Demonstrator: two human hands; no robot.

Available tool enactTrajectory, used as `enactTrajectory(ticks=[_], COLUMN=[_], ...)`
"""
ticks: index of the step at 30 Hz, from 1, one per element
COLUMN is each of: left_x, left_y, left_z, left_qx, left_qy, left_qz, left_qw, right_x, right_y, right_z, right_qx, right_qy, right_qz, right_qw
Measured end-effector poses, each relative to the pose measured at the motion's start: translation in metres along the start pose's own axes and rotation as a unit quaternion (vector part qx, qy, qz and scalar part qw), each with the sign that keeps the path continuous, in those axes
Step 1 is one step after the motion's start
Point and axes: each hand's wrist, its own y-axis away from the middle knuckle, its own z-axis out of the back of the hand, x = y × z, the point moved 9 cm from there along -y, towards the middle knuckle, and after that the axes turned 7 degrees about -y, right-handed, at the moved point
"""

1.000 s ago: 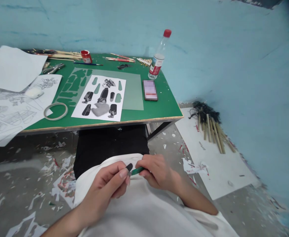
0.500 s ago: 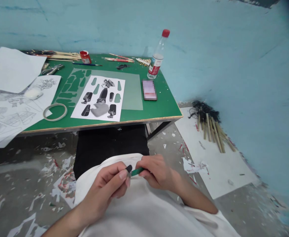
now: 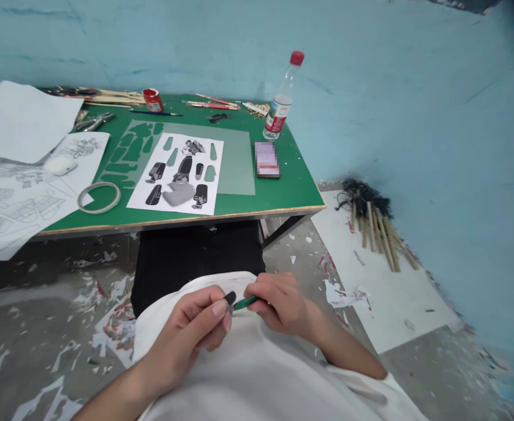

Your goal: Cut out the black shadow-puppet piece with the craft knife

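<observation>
Above my lap, my left hand (image 3: 197, 324) pinches a small black piece (image 3: 230, 297), perhaps a paper cutout, between thumb and fingers. My right hand (image 3: 279, 301) is closed around a slim green tool (image 3: 245, 303) whose tip points left at the black piece. Fingers cover the tool's other end, so its exact kind does not show. Both hands are close together over my white shirt (image 3: 257, 362). Beyond them, a printed sheet (image 3: 151, 199) with black figure parts and several cut-out holes lies on the green table (image 3: 234, 204).
On the table are a translucent sheet (image 3: 237, 169), a tape roll (image 3: 81, 202), a phone (image 3: 266, 159), a bottle (image 3: 278, 114), a red paint jar (image 3: 153, 103), pliers (image 3: 94, 123) and drawings (image 3: 28, 204). Paper scraps (image 3: 116, 292) litter the floor; bamboo-handled brushes (image 3: 379, 228) lie right.
The green tool's tip has shifted and turned slightly by the black piece. Both hands keep their grips and nearly the same place.
</observation>
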Motion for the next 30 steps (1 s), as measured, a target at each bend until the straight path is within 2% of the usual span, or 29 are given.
enactTrajectory(ticks=[5, 10, 12, 15, 17, 19, 23, 27, 30], left_x=[0.001, 0.0, 0.002, 0.004, 0.004, 0.004, 0.003, 0.003, 0.002], left_y=[-0.001, -0.001, -0.001, -0.002, -0.001, -0.001, 0.001, 0.0, -0.001], left_z=[-0.001, -0.001, -0.001, 0.001, 0.001, 0.001, 0.0, 0.0, 0.0], left_qx=[0.0, -0.003, -0.003, -0.006, -0.008, -0.01, -0.012, -0.012, -0.011], left_qy=[0.015, 0.014, 0.01, 0.005, 0.005, 0.005, -0.001, -0.002, 0.001], left_qz=[0.004, 0.0, 0.002, 0.002, 0.001, 0.002, 0.002, 0.002, 0.004], left_qw=[1.0, 1.0, 1.0, 1.0, 1.0, 1.0, 1.0, 1.0, 1.0], right_x=[0.003, 0.003, -0.001, -0.015, -0.018, -0.016, -0.003, 0.001, 0.0], right_y=[0.001, 0.001, 0.003, 0.009, 0.013, 0.011, 0.003, 0.0, 0.001], right_z=[0.004, 0.006, 0.013, 0.034, 0.043, 0.04, 0.014, -0.001, -0.004], right_qx=[-0.041, -0.054, -0.07, -0.129, -0.153, -0.128, -0.037, -0.008, -0.002], right_qy=[0.049, 0.059, 0.061, 0.072, 0.074, 0.055, -0.006, -0.022, -0.016], right_qz=[0.021, 0.021, -0.005, -0.083, -0.105, -0.093, -0.032, -0.017, -0.019], right_qw=[0.998, 0.997, 0.996, 0.986, 0.98, 0.986, 0.999, 1.0, 1.0])
